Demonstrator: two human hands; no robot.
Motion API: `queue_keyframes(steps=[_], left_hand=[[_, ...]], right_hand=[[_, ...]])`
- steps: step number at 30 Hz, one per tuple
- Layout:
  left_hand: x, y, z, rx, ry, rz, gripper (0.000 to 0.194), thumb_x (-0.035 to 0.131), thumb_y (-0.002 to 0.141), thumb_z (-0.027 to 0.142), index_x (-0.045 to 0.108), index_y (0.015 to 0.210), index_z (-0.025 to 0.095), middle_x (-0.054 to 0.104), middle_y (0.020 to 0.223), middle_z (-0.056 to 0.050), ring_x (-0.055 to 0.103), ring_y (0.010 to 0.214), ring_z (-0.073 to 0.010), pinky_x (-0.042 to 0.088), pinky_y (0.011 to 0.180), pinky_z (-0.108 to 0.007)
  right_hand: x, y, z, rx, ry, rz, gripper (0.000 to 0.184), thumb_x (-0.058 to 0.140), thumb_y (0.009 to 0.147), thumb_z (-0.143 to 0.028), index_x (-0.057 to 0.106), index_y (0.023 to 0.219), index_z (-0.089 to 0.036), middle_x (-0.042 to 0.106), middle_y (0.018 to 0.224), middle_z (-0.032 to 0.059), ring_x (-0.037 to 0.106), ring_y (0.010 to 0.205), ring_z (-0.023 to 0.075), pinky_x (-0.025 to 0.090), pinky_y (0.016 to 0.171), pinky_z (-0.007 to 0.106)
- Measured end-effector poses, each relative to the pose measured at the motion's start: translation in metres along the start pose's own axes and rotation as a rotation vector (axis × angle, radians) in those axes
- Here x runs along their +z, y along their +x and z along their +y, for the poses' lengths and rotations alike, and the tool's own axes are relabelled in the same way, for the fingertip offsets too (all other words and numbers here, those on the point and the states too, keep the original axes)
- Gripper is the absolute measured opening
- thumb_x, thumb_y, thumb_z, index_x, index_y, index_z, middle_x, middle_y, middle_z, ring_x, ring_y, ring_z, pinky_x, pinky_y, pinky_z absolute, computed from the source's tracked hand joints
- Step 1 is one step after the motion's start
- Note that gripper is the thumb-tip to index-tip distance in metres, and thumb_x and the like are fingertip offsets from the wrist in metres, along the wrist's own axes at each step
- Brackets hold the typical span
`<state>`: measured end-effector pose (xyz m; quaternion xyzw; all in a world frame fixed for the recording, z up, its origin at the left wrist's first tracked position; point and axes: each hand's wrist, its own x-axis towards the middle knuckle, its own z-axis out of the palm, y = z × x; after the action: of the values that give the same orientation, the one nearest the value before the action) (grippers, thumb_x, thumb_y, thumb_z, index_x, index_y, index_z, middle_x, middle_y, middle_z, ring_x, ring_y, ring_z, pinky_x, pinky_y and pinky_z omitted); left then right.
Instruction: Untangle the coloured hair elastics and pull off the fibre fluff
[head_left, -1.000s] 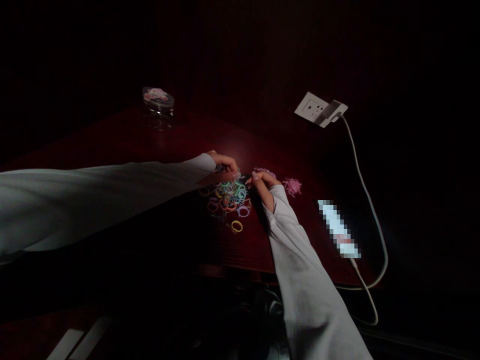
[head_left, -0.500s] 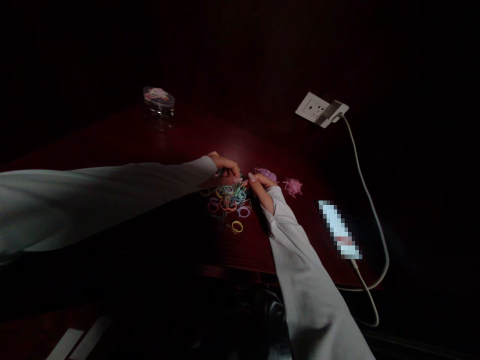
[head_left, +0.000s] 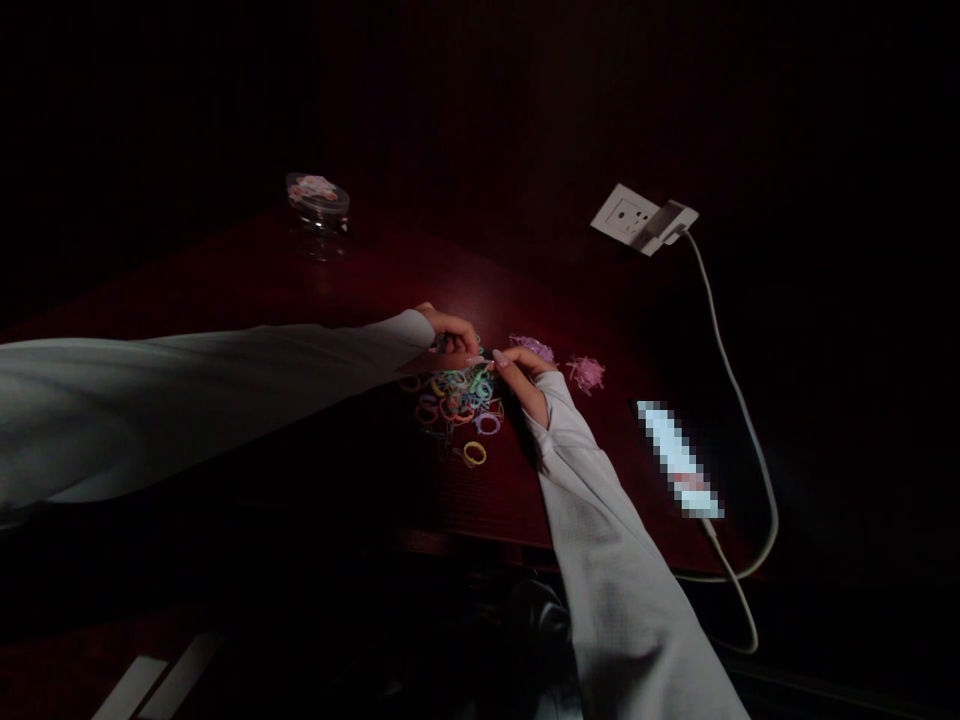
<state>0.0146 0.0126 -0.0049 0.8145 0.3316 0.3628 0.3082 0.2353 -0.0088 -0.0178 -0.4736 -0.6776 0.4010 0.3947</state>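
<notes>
Compared with one second earlier, the right hand sits slightly closer to the left hand. At left rear, a lidded clear jar stands on the dark red table. Left hand: fingers curled above the pile of coloured bands; grip contents cannot be determined. Right hand: thumb and forefinger drawn together beside the pile; any held item is too small to confirm. Rightward lie a purple bundle, a pink bundle and a pixelated lit screen.
</notes>
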Motion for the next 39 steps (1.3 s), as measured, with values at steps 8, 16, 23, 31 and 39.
queue_keyframes(steps=[8,16,23,31,39], left_hand=[[-0.007,-0.001,0.011,-0.003,0.037,-0.068,0.022,0.067,0.088,0.034,0.075,0.084,0.014,0.068,0.069,-0.001,0.059,0.065,-0.0105,0.045,0.069,-0.021],[-0.004,0.001,0.002,0.020,0.099,-0.053,0.025,0.065,0.090,0.039,0.074,0.085,0.016,0.071,0.073,0.000,0.061,0.069,-0.0104,0.044,0.081,-0.024],[-0.003,-0.003,0.007,0.024,0.147,0.013,0.028,0.062,0.091,0.043,0.073,0.085,0.018,0.073,0.079,0.000,0.065,0.079,-0.0137,0.040,0.099,-0.031],[0.000,-0.002,0.001,0.094,0.164,0.025,0.028,0.058,0.093,0.041,0.072,0.085,0.018,0.071,0.079,0.001,0.064,0.076,-0.0122,0.040,0.098,-0.031],[0.005,0.000,-0.008,0.169,0.256,0.020,0.029,0.055,0.094,0.042,0.073,0.090,0.019,0.070,0.079,0.003,0.061,0.072,-0.0105,0.035,0.092,-0.032]], right_hand=[[-0.001,0.001,0.000,-0.077,-0.111,0.035,0.051,0.067,0.083,-0.074,0.067,0.072,-0.024,0.060,0.075,0.0008,0.048,0.069,0.0155,0.038,0.067,0.032],[-0.005,0.007,0.005,-0.169,-0.118,0.163,0.046,0.068,0.085,-0.065,0.062,0.068,-0.023,0.057,0.075,0.0000,0.047,0.068,0.0143,0.038,0.067,0.030],[-0.019,0.017,0.013,-0.087,0.102,0.392,0.049,0.066,0.081,-0.069,0.053,0.066,-0.024,0.051,0.061,-0.0030,0.046,0.059,0.0128,0.038,0.059,0.028],[-0.013,0.013,0.008,-0.075,0.138,0.279,0.049,0.070,0.080,-0.069,0.059,0.067,-0.023,0.050,0.060,-0.0041,0.045,0.058,0.0121,0.037,0.059,0.028],[0.001,0.002,0.001,-0.030,0.059,0.042,0.050,0.074,0.077,-0.071,0.065,0.069,-0.023,0.054,0.066,-0.0020,0.044,0.061,0.0130,0.031,0.060,0.030]])
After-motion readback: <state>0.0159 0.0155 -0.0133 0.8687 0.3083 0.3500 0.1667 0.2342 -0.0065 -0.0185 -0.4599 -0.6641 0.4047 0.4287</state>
